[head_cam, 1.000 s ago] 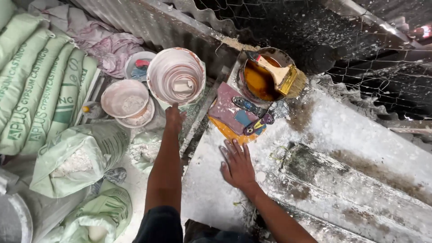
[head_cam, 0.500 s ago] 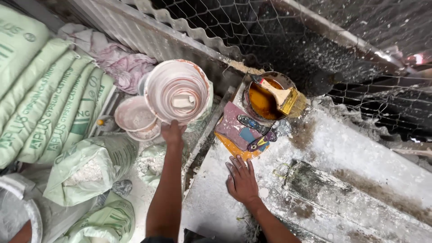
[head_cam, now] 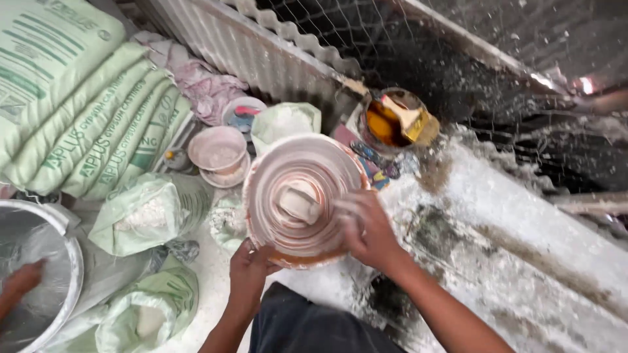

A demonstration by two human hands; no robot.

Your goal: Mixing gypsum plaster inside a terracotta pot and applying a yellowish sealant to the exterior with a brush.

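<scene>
Bucket: a round, plaster-caked pail [head_cam: 304, 199], ringed inside with pale residue, is held up between both hands, above the edge of the white-spattered slab [head_cam: 510, 235].
Scoop: a small pale piece [head_cam: 299, 204] lies loose on the bucket's bottom.
Left hand: the left hand [head_cam: 250, 269] grips the bucket's near rim from below, fingers curled around it.
Right hand: the right hand [head_cam: 367, 230] is closed on the rim's right side, thumb inside, blurred.
Beyond the bucket: a tin of amber liquid [head_cam: 392, 121] with a scraper in it stands at the slab's far end; two small stacked bowls [head_cam: 219, 153] sit to the bucket's left.
Left of the bucket: open green sacks of white powder [head_cam: 147, 212] and stacked full ones [head_cam: 85, 117].
Far left: another person's hand [head_cam: 23, 281] rests in a large metal basin [head_cam: 62, 235].
Risk: powdery rims look slick; a slipping grip could drop the bucket onto the bowls or sacks.
Risk: tilting it could tip the loose piece out.
Risk: a wide swing could knock over the tin, spilling liquid across the slab.
</scene>
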